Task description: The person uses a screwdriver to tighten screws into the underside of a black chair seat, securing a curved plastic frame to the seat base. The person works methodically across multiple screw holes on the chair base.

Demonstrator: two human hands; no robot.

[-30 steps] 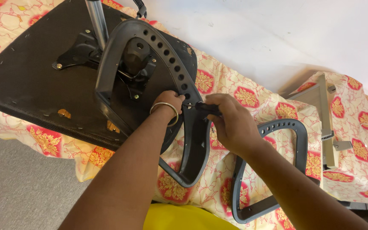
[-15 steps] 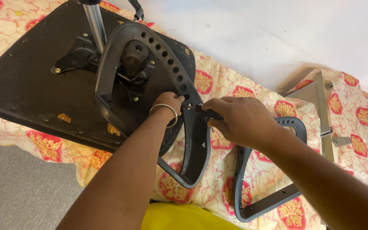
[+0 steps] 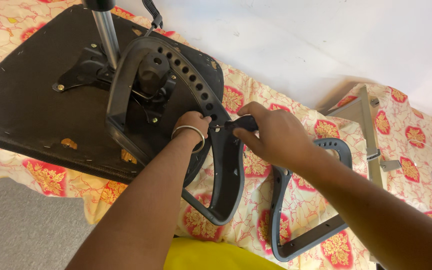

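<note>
Right hand (image 3: 271,135) grips black-handled screwdriver (image 3: 238,123), axis level, tip pointing left into grey perforated plastic armrest (image 3: 211,107); left hand (image 3: 192,122) closed under armrest

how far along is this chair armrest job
Looks done: the black upturned chair seat lies on the floral sheet with its metal post fitted. In hand: the right hand drives a black-handled screwdriver into the grey looped armrest while the left hand steadies it. Left: the second grey armrest lies loose.

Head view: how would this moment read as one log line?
left hand: on armrest | right hand: grips screwdriver | seat: upside down on sheet
</note>
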